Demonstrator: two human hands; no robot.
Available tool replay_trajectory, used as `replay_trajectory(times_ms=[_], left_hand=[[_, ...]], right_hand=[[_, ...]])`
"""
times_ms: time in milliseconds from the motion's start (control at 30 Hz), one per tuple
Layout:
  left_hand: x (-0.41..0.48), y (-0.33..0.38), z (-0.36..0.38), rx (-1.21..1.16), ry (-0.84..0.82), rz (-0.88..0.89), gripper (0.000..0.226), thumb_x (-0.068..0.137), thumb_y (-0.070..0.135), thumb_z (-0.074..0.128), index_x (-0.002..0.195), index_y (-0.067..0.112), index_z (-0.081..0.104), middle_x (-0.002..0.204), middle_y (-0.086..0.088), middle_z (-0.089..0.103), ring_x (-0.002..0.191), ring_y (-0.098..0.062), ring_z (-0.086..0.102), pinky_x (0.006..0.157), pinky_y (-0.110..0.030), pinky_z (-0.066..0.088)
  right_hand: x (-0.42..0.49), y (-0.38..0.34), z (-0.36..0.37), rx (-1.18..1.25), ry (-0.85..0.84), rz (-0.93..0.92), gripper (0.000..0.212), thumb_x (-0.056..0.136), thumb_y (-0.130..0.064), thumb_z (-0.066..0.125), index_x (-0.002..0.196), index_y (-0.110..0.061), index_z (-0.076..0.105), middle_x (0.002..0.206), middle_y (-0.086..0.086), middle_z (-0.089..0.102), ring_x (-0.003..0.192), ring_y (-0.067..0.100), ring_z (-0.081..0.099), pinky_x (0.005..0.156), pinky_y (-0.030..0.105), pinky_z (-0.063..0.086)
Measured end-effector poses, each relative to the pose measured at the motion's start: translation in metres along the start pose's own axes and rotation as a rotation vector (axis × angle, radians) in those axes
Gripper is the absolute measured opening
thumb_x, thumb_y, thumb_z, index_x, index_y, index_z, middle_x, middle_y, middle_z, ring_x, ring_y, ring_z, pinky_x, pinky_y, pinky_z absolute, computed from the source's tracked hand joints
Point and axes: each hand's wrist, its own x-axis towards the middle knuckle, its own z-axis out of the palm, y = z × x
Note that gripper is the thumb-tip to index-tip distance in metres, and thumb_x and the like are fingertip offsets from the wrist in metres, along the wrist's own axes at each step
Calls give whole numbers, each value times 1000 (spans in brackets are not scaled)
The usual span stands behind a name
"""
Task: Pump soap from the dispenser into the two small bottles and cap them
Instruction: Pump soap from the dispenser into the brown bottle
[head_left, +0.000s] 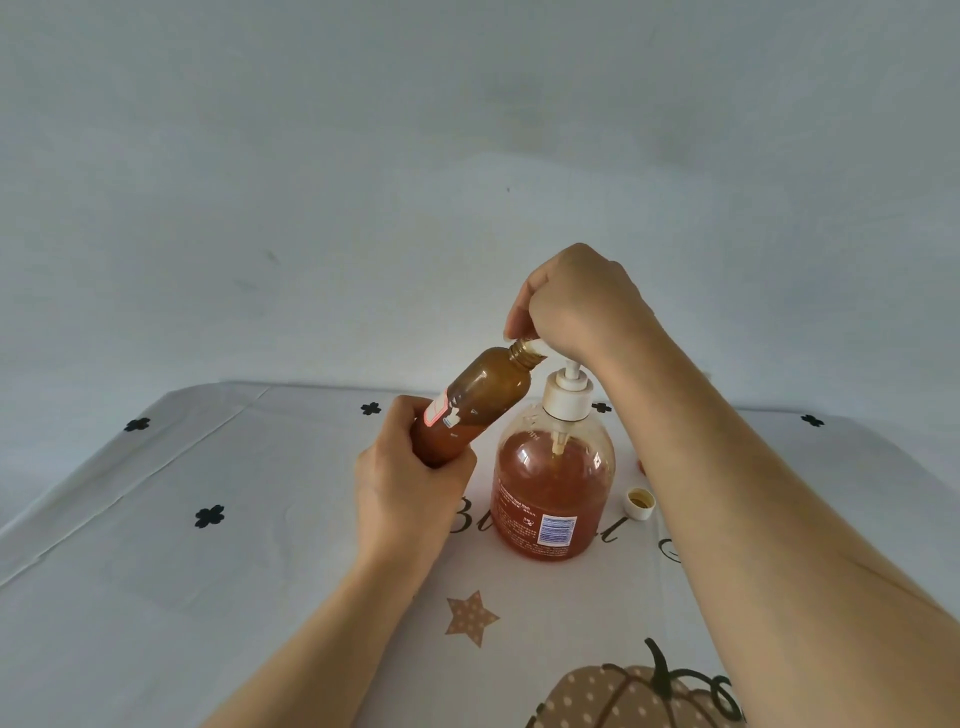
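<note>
While left hand (410, 483) grips the amber bottle (467, 408) tilted, neck at the spout, right hand (576, 306) fingers are closed over the pump head of the dispenser (550, 488) on the counter (218, 597). Step looks like filling the first bottle. Cap (640, 503) lies right of dispenser. Next: press down, keeping neck under spout. Second bottle not visible.

The soap dispenser (553, 488) had a white barcode sticker low on its front, with tiny white writing left of it, too small to read. On the tablecloth (208, 571), curly letters showed beside the dispenser: a "B" on its left. The small bottle (470, 405) had a pink label, too blurred to read.
</note>
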Motion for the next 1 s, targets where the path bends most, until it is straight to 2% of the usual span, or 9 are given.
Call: replay_trajectory(times_ms=[100, 267, 400, 500, 700, 833, 1000], left_hand=[[3, -3, 1, 11, 4, -15, 30, 74, 5, 70, 81, 28, 53, 65, 11, 58, 63, 10, 54, 52, -4, 39], [5, -8, 1, 17, 44, -66, 28, 70, 1, 66, 79, 25, 56, 63, 7, 59, 61, 1, 54, 48, -8, 38], [4, -6, 2, 36, 25, -49, 30, 70, 2, 67, 80, 28, 56, 65, 8, 59, 65, 2, 54, 48, -11, 37], [2, -2, 2, 23, 6, -27, 30, 73, 4, 68, 81, 30, 54, 66, 7, 59, 65, 0, 54, 48, -11, 38], [0, 4, 1, 3, -24, 2, 29, 76, 5, 69, 89, 26, 54, 68, 10, 59, 64, 9, 54, 51, -3, 39], [-1, 4, 0, -10, -33, 9, 30, 76, 3, 69, 88, 26, 54, 67, 11, 58, 64, 13, 54, 52, -2, 39], [0, 4, -1, -15, -32, 7, 31, 76, 3, 69, 85, 28, 53, 65, 9, 57, 63, 11, 54, 52, -3, 39]], right_hand=[[0, 3, 4, 15, -25, -4, 29, 79, -2, 52, 90, -16, 75, 92, 4, 73, 87, 25, 68, 86, 40, 58], [-3, 8, 10, 83, -94, 43, 32, 80, -2, 50, 84, -19, 77, 92, 4, 73, 88, 26, 66, 85, 42, 58], [-3, 9, 9, 65, -55, 42, 31, 82, -4, 48, 90, -17, 75, 89, 1, 73, 82, 22, 66, 79, 36, 58], [-3, 5, 2, 7, 1, 13, 33, 85, -3, 46, 96, -18, 73, 93, 0, 71, 83, 20, 65, 69, 29, 50], [-2, 1, -4, -66, 46, -31, 29, 86, -3, 51, 99, -20, 71, 95, 0, 71, 88, 21, 65, 57, 24, 36], [-3, 0, -4, -81, 35, -22, 31, 87, -3, 48, 99, -19, 71, 94, 0, 71, 87, 21, 65, 57, 24, 37], [-5, 0, -2, -50, 23, -24, 30, 87, -4, 47, 99, -17, 72, 94, 2, 71, 87, 21, 66, 70, 29, 49]])
